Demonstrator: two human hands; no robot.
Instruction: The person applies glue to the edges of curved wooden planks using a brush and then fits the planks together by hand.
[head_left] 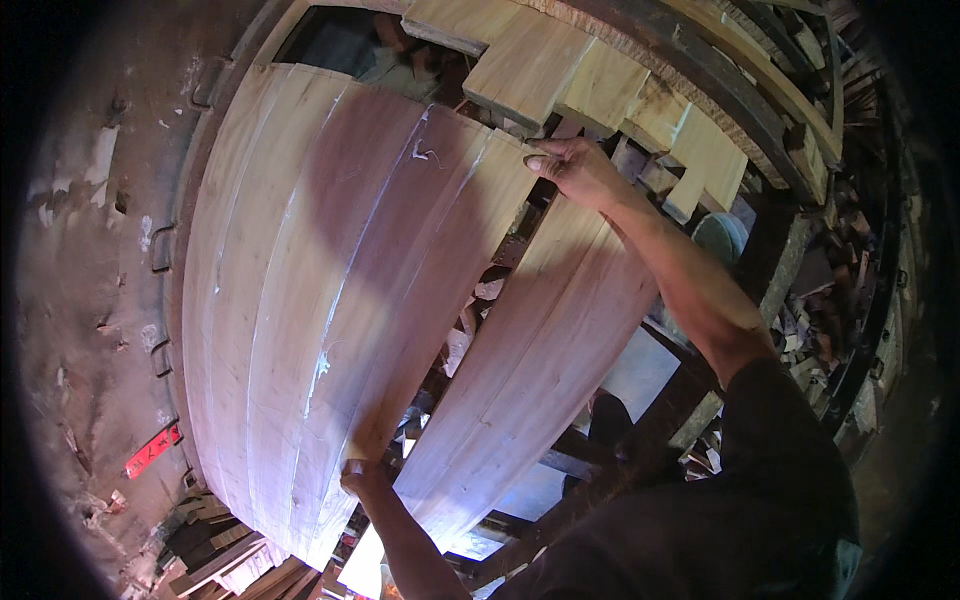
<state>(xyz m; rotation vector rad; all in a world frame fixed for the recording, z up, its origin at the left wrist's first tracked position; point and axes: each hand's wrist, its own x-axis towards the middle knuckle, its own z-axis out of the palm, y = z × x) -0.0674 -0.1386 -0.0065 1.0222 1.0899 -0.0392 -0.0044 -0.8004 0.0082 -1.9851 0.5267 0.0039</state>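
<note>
A wide wooden panel (pixel 300 250) of long planks lies in front of me, with streaks of white, glue-like material along its seams. My right hand (pixel 575 170) is at the panel's far right corner, its thumb and fingers closed on the edge. Lower down, my left hand (pixel 365 477) grips the same right edge near the close end; its fingertips are mostly hidden. A narrower joined board (pixel 535 345) lies to the right, separated from the panel by a gap. My right forearm passes over that board's far end.
Short wooden boards (pixel 530 70) rest in a row beyond the panel. A dark beam (pixel 735 100) curves behind them. Wood scraps (pixel 800 320) lie at the right, and strips of wood (pixel 235 560) at the lower left. A red label (pixel 152 450) is on the left surface.
</note>
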